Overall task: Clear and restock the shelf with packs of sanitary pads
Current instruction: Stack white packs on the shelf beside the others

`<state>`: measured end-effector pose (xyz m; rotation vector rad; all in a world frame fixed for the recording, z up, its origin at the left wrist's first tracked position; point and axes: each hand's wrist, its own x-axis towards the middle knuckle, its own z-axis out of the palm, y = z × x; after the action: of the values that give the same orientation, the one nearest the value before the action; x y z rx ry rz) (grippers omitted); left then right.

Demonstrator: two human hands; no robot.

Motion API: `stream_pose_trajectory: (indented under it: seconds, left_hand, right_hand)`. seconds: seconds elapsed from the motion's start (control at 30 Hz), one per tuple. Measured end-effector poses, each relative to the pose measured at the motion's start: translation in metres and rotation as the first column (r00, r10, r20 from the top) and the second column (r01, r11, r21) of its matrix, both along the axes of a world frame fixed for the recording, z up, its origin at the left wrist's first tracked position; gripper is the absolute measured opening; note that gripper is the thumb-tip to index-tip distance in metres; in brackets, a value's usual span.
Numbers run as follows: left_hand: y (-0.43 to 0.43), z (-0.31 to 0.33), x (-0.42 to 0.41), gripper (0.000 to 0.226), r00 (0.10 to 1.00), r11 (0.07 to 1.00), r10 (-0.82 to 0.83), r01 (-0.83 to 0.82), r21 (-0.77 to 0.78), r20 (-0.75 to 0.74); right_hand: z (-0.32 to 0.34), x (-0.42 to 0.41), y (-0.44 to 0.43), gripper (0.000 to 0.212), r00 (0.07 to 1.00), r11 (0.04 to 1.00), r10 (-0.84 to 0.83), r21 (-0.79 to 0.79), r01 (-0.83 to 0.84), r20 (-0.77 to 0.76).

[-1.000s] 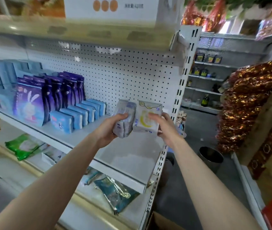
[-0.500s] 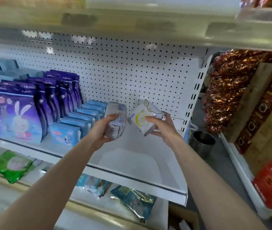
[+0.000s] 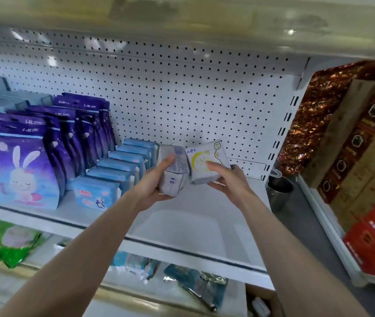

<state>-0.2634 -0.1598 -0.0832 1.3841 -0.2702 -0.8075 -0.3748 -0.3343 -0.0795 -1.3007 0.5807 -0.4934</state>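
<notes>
Two small pad packs, both just right of the blue row [image 3: 122, 165].
Grey pack [image 3: 174, 172]: pale wrapper, fine print, nearest the row.
White pack [image 3: 207, 161]: "ABC" lettering, yellow crescent, tilted; beside the grey pack, contact unclear.
Left hand [image 3: 156, 186]: fingers curled beneath, thumb on top, gripping the grey pack.
Right hand [image 3: 230, 181]: thumb on the face, gripping the white pack.

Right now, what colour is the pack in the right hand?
White pack with a yellow crescent and blue ABC lettering; head view.
</notes>
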Motion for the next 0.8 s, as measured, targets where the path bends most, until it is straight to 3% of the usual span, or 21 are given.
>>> stream_pose_trajectory:
  seconds: [0.07, 0.17, 0.3, 0.43, 0.57, 0.67, 0.8]
  left_hand:
    - [0.003, -0.001, 0.005, 0.027, 1.000, 1.000, -0.001, 0.001, 0.000, 0.015]
    - [0.012, -0.010, 0.014, 0.038, 1.000, 0.999, -0.019, 0.018, 0.027, 0.018]
    - [0.024, -0.028, 0.022, 0.062, 1.000, 0.998, -0.028, 0.027, 0.054, 0.012]
    - [0.025, -0.036, 0.031, 0.066, 0.999, 0.998, -0.035, 0.034, 0.047, 0.020]
    - [0.023, -0.046, 0.037, 0.084, 0.999, 0.998, -0.029, 0.031, 0.061, -0.024]
    - [0.018, -0.055, 0.042, 0.065, 0.999, 0.998, -0.026, 0.028, 0.049, -0.044]
    - [0.010, -0.058, 0.058, 0.039, 0.998, 0.999, -0.046, 0.047, 0.023, -0.043]
  right_hand:
    - [-0.004, 0.002, 0.008, 0.057, 0.999, 0.998, -0.037, -0.060, 0.035, -0.038]
    - [-0.014, 0.002, 0.025, 0.032, 0.991, 0.988, -0.111, -0.115, 0.102, -0.077]
    - [-0.029, -0.001, 0.038, 0.047, 0.989, 0.993, -0.090, -0.091, 0.080, -0.116]
    - [-0.030, 0.003, 0.036, 0.053, 0.976, 0.988, -0.110, -0.127, 0.087, -0.187]
    - [-0.034, 0.017, 0.029, 0.039, 0.975, 0.973, -0.163, -0.186, 0.134, -0.150]
    - [-0.040, 0.035, 0.023, 0.024, 0.975, 0.971, -0.173, -0.193, 0.145, -0.141]
    - [-0.048, 0.061, 0.012, 0.025, 0.968, 0.962, -0.202, -0.214, 0.168, -0.151]
